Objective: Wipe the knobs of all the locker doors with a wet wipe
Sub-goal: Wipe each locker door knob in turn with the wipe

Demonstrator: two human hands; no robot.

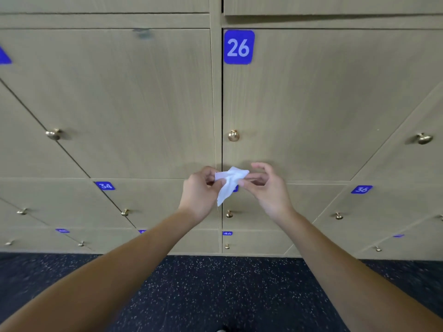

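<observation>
Blue label 26 (238, 47) sits big and clear at the top left corner of the locker door (323, 104) straight ahead. Lower down, labels 34 (105, 186) and 36 (361, 189) read cleanly, and a small 46 (227, 233) shows near the bottom row; the other blue tags are cut off or too blurred to read. Count the brass knobs: twelve in view, with the nearest knob (233, 135) on door 26's left edge, just above the hands. One white wet wipe (229, 182) is up in front of the lockers, between doors 26 and the one below, apart from any knob. Both bare arms reach forward over the dark speckled floor (215, 291). The left hand (201, 190) pinches the wipe's left side with curled fingers; the right hand (266, 185) pinches its right edge with thumb and forefinger, other fingers loosely arched above.
</observation>
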